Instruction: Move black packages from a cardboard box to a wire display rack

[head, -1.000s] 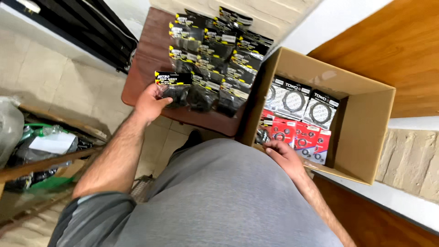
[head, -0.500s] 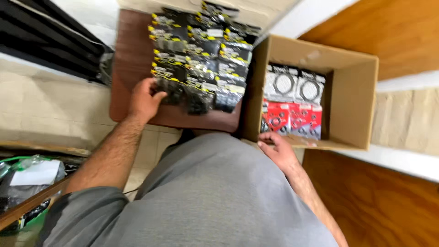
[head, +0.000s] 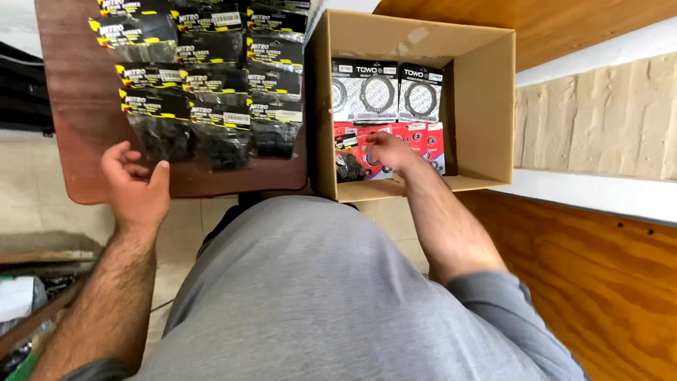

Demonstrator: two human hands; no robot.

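The right hand (head: pixel 386 150) reaches into the cardboard box (head: pixel 486 106), grip closing loosely on a red packet (head: pixel 367 141); lifting it squarely should spare its neighbours. The left hand (head: pixel 134 185) rests open on the worktop (head: pixel 74 113), near the black packets (head: pixel 204 92).

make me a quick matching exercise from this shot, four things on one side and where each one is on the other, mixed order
Things:
1. left hand
2. right hand
3. black parts bags with yellow-striped headers
4. black-and-white ring packs

Places:
A. standing along the far side inside the cardboard box
B. laid in rows on the brown table
C. open, at the near edge of the table, holding nothing
D. reaching into the box, on the red packs

Pairs: 1-C, 2-D, 3-B, 4-A
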